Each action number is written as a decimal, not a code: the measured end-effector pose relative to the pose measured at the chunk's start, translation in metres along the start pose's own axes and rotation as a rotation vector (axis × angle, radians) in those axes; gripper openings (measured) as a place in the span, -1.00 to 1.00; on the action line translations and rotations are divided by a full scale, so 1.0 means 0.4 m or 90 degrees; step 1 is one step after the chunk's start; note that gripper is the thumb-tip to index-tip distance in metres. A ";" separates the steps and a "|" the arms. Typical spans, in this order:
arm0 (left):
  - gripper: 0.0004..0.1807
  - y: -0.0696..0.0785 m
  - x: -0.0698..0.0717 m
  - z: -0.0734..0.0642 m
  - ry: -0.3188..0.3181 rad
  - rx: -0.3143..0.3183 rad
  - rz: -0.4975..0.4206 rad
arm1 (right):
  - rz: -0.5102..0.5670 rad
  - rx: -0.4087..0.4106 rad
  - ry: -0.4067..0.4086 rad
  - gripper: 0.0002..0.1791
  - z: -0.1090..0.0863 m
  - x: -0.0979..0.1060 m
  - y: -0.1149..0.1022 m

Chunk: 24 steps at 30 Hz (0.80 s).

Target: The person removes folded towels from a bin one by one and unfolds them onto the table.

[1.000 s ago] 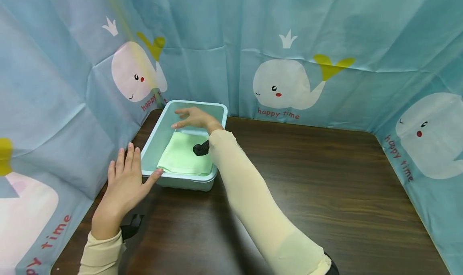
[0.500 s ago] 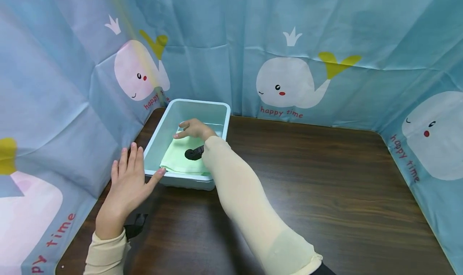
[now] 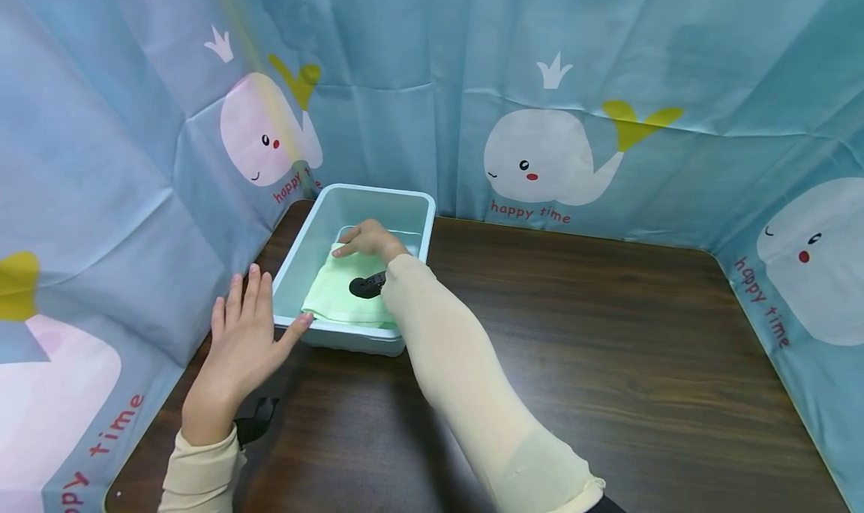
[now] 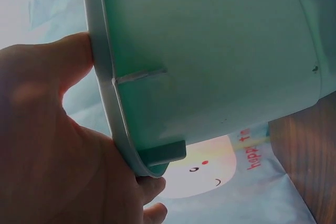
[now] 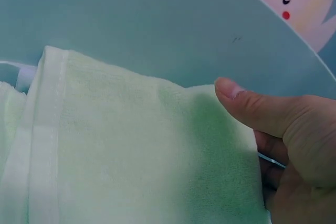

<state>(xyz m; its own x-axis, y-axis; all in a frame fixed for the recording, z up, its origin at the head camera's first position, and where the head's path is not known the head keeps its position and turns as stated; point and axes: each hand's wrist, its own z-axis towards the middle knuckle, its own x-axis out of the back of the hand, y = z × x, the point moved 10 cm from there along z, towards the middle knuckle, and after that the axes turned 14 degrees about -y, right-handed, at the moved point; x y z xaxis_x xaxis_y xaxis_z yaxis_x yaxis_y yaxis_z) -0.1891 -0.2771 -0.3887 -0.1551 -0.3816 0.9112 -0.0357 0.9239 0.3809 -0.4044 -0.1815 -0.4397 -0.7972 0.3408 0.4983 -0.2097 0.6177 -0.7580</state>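
A light green folded towel (image 3: 331, 292) lies inside a pale blue plastic bin (image 3: 352, 340). My right hand (image 3: 370, 239) reaches into the bin at the towel's far end. In the right wrist view, that hand (image 5: 299, 140) has its thumb over the towel's (image 5: 121, 140) edge, and its fingers pass behind it, partly hidden. My left hand (image 3: 243, 348) rests against the bin's near left corner with fingers straight and spread. The left wrist view shows its thumb (image 4: 76, 61) touching the rim of the bin (image 4: 220, 66).
The bin stands on a dark wood table (image 3: 607, 363), in its back left corner. A blue curtain (image 3: 418, 63) with printed whales encloses the left, back and right. A black wrist camera (image 3: 367, 286) under my right forearm hangs over the towel.
My right hand has come down and nearer from the bin's far end to the towel's far edge, where it now grips. The left hand stays at the bin's corner. The view shifts slightly.
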 end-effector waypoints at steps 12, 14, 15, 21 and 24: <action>0.10 -0.003 -0.004 0.000 -0.005 0.005 -0.003 | 0.041 -0.056 0.050 -0.60 0.010 0.014 0.027; 0.10 -0.003 -0.005 0.001 -0.004 0.005 -0.001 | 0.048 -0.059 0.050 -0.61 0.010 0.015 0.027; 0.10 -0.004 -0.005 0.002 -0.004 0.005 -0.001 | 0.050 -0.062 0.049 -0.61 0.010 0.016 0.027; 0.10 -0.007 -0.003 0.002 -0.008 0.006 -0.005 | 0.062 -0.074 0.046 -0.63 0.004 0.021 0.016; 0.10 -0.007 -0.002 0.002 -0.009 0.007 -0.007 | 0.058 -0.070 0.046 -0.63 0.002 0.026 0.006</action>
<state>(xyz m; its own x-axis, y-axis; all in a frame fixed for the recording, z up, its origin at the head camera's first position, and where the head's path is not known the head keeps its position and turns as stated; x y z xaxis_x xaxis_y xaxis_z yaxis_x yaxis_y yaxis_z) -0.1895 -0.2796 -0.3906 -0.1681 -0.3908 0.9050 -0.0487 0.9202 0.3884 -0.4138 -0.1770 -0.4366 -0.7668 0.4468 0.4608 -0.0717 0.6538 -0.7533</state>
